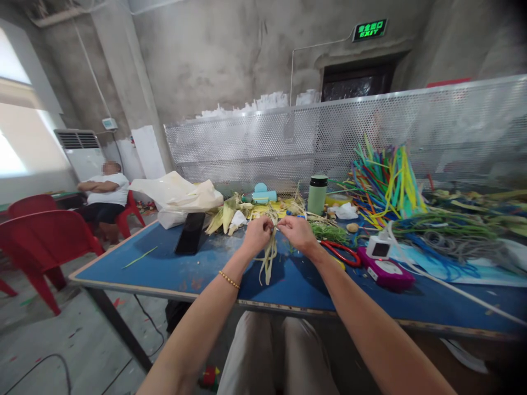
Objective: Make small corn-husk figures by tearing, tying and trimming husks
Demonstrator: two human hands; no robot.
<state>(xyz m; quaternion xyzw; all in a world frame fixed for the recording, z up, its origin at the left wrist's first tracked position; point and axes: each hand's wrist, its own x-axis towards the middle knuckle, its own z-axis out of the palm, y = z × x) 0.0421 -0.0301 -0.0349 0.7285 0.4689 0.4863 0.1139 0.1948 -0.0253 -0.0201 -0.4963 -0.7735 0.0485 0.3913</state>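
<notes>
Above the blue table, a bundle of pale, dry plant strips hangs down between my two hands. My left hand is closed, its fingertips pinching the strips near their upper end. Close beside it, my right hand also pinches at the strips, thumb and forefinger together. The exact spot where the fingertips meet the fibres is too small to make out. Behind the hands lie dry husks and a heap of yellowish strips.
A black phone and white plastic bag lie left. To the right are red-handled scissors, a purple box, a green bottle and colourful strips. A person sits beyond a red chair.
</notes>
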